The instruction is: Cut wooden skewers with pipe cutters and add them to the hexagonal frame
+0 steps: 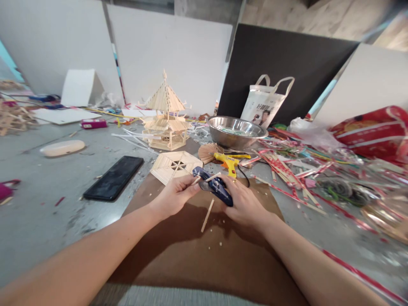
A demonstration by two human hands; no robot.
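Observation:
My right hand (244, 197) grips a dark blue hand cutter (223, 193), its jaws pointing up and to the left. My left hand (177, 193) is closed, pinching a thin wooden stick (196, 180) at the cutter's jaws. Another light piece of stick (213, 177) lies across the cutter; whether it is the same stick I cannot tell. Below the hands, a loose wooden strip (207, 215) lies on the brown sheet (178, 263) among small chips. Just beyond the hands sits a hexagonal stick panel (162, 166) with a spoked opening.
Behind the panel stands a tiered stick pavilion (165, 102). A yellow glue gun (230, 162) and a steel bowl (236, 138) are to its right, near a white bag (261, 106). A phone (114, 177) lies left. Red-and-white wrappers and sticks (287, 170) clutter the right.

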